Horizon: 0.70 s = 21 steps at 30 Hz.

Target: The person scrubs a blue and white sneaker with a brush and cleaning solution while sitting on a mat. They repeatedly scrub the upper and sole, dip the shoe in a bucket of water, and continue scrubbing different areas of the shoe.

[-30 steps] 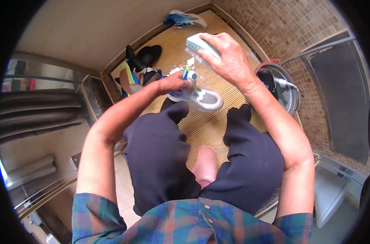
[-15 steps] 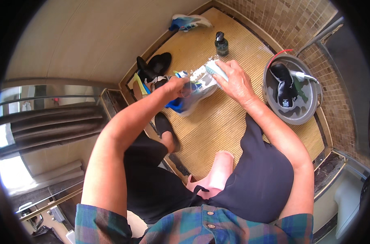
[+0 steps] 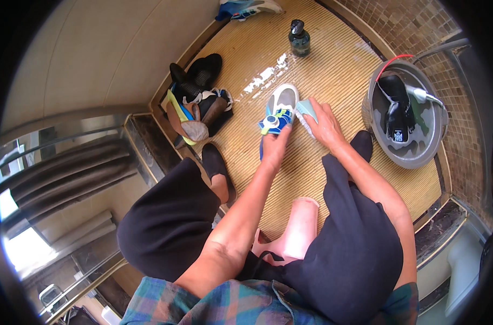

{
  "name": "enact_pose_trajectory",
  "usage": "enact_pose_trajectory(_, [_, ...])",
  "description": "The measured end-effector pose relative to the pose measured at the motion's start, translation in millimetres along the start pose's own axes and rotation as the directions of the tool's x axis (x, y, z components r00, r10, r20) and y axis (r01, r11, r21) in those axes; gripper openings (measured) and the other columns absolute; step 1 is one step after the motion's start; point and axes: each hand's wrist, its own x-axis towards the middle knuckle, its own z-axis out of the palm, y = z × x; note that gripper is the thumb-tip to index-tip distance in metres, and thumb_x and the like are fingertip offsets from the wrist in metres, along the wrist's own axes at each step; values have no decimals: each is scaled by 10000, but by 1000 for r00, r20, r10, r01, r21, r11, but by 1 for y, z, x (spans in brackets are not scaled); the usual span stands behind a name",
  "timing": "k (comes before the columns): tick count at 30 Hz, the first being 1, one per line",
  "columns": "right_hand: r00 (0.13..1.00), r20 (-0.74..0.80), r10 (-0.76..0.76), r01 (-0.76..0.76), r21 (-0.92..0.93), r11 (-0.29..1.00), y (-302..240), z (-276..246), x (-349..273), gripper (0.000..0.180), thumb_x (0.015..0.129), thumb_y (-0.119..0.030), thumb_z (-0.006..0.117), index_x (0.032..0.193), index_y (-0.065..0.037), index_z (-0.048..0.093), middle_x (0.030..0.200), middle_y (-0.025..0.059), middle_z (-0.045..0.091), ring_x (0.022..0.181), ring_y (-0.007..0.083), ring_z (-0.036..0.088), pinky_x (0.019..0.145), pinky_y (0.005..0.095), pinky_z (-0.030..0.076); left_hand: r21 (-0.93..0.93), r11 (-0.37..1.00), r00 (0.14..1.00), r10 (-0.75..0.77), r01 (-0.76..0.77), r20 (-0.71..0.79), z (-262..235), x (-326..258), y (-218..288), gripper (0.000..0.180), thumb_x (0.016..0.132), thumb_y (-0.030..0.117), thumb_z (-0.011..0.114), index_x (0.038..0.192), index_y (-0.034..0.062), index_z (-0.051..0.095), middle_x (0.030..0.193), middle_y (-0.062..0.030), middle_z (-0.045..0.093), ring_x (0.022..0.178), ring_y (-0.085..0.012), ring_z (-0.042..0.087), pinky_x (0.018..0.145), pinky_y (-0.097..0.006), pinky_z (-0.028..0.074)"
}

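A blue, white and grey sneaker (image 3: 284,99) is held by my left hand (image 3: 275,149), whose fingers close on its heel and collar end; its toe points away from me. In my right hand (image 3: 326,124) is a light-blue scrubbing brush (image 3: 307,110), its white bristles close against the sneaker's right side. Whether the bristles press on it, I cannot tell. Beyond the toe, a streak of white foam (image 3: 265,74) lies on the ribbed tan floor (image 3: 246,135).
A dark pump bottle (image 3: 299,42) stands at the far side. On the right, a grey basin (image 3: 407,161) holds water, a black shoe (image 3: 396,108) and a white-handled thing. Shoes and insoles (image 3: 195,122) pile up at left. Another sneaker (image 3: 252,9) lies at the back. Near me is a pink plastic object (image 3: 302,225).
The sneaker has come nearer and to the right, turned so its toe points away. My left hand moved with it. The brush has shifted nearer and right. The foam streak is now uncovered.
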Motion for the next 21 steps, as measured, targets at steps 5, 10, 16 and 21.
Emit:
enact_pose_trajectory(5, [995,48,84,-85,23,996,-5,6,5,510,921,-283,564,1370,-80,431,1104,282,500,1038,452,540,887,456,454,905,307,937,277,-295,212,5,-12,-1,607,812,377,678,1250,-17,531,1267,-242,547,1173,-388,515,997,-413,404])
enact_pose_trajectory(10, [993,63,101,-104,47,993,-9,9,8,496,932,-291,551,1365,-81,431,1095,281,498,1014,443,544,886,447,450,764,632,990,116,-132,75,-12,32,-19,426,878,265,603,1221,16,557,1162,-193,614,1056,-344,581,929,-395,440])
enact_pose_trajectory(16, [994,-103,-37,48,100,994,-5,15,15,470,929,-289,560,1342,-85,467,1072,251,498,957,410,556,870,427,455,-287,935,975,-173,208,142,-21,34,10,488,850,36,621,1303,10,443,1146,-132,590,1014,-233,592,863,-363,499])
enact_pose_trajectory(21, [965,-70,-253,255,31,966,-53,7,0,479,887,-268,607,1311,-67,509,1049,204,496,948,375,563,821,418,479,-520,814,958,-147,259,246,-32,17,17,581,803,-35,631,1335,16,402,1175,-145,572,1072,-274,583,929,-410,499])
